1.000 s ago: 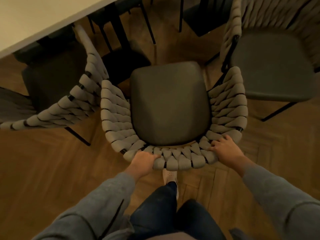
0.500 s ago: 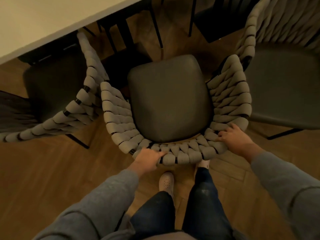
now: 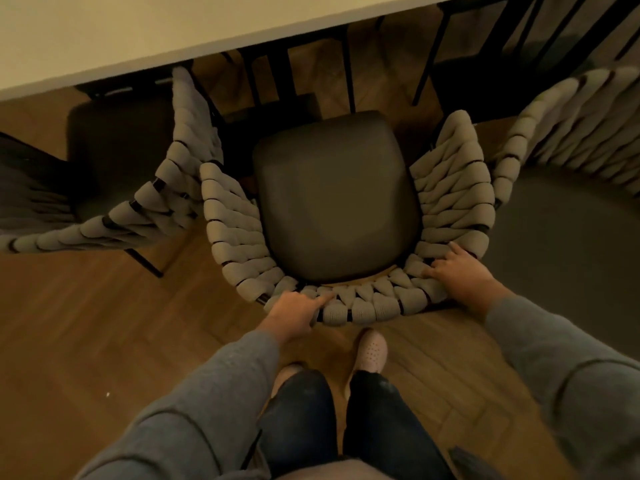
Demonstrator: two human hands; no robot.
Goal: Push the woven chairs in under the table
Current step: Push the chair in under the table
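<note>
Woven chair (image 3: 332,202) nearer table (image 3: 138,29), left hand (image 3: 294,317) and right hand (image 3: 457,271) gripping backrest (image 3: 360,306)

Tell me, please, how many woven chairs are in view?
3: the middle chair; the left chair beside it; the right chair, partly out of frame. More may be hidden.

Three woven chairs, all chunky beige rope backs and dark padded seats. The middle chair (image 3: 336,202) stood upright facing the pale table (image 3: 138,32), seat still out in the open. The left chair (image 3: 114,140) sat skewed with its front at the table's edge, and the right chair (image 3: 568,237) crowded just beside.
</note>
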